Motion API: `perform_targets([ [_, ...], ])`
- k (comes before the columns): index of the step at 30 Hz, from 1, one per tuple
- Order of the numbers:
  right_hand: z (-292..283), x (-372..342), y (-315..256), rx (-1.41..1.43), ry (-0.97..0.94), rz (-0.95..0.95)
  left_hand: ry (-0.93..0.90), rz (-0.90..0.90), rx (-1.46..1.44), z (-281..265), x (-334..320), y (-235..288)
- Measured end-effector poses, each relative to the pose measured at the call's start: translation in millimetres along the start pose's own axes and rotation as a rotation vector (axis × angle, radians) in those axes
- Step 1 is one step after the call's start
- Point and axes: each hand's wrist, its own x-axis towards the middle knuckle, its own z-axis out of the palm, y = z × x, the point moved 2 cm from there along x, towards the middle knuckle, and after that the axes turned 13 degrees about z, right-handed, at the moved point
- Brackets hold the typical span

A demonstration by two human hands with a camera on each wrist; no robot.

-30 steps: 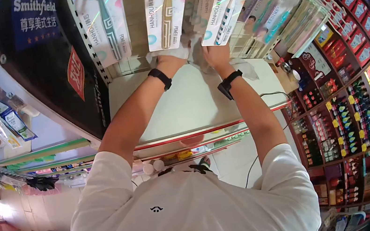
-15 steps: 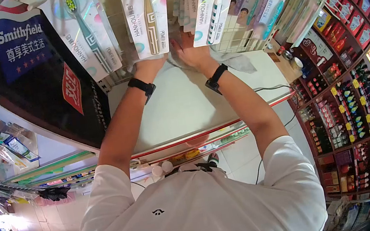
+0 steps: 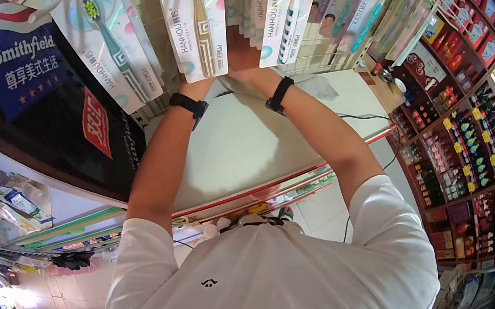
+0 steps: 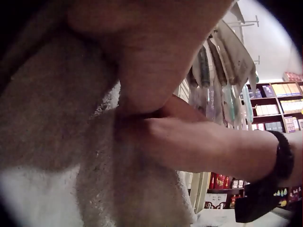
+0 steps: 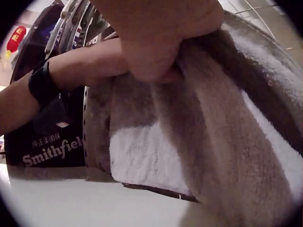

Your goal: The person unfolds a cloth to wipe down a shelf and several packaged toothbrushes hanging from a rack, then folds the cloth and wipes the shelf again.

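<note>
A grey terry towel (image 5: 213,118) with pale patches is bunched under both hands on the white counter (image 3: 245,136). In the head view only part of the towel (image 3: 317,86) shows, right of the hands. My left hand (image 3: 197,88) grips the cloth, its fingers hidden behind a hanging toothbrush pack (image 3: 203,40). Close beside it, my right hand (image 3: 254,77) holds the towel too, partly covered by the packs. The wrist views show the left hand (image 4: 142,56) and the right hand (image 5: 156,38) near each other, with towel folds hanging below. Both wrists wear black bands.
Carded toothbrushes (image 3: 285,16) hang low over the hands on a white wire rack (image 3: 325,55). A black Smithfield box (image 3: 52,112) stands at the left. A dark cable (image 3: 359,118) crosses the counter's right side, and stocked shelves (image 3: 467,142) rise beyond.
The right hand has moved left toward the left hand, its fingers passing from spread on the towel to behind the packs. The head view has shifted slightly.
</note>
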Motion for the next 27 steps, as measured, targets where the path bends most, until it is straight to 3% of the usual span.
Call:
perform_targets([
  [9,8.8,-2.6,-0.3,-0.185,0.148,0.005,-0.019,-0.049,0.186,-6.7,-7.5,11.0],
  [12,5.7,-8.6,-2.8,-0.217,0.194,0.003,-0.088,-0.113,0.061,-11.3,-16.6,16.9],
  [17,6.7,-29.0,-12.6,-0.232,0.043,0.055,-0.231,-0.17,0.066,-12.9,-25.7,25.0],
  [25,3.0,-28.6,1.6,-0.269,0.004,-0.056,-0.233,-0.196,0.115,-11.8,-32.6,22.6],
  [27,-2.1,-25.7,-0.8,-0.292,0.023,-0.083,-0.207,0.014,0.329,-14.3,-27.0,17.8],
])
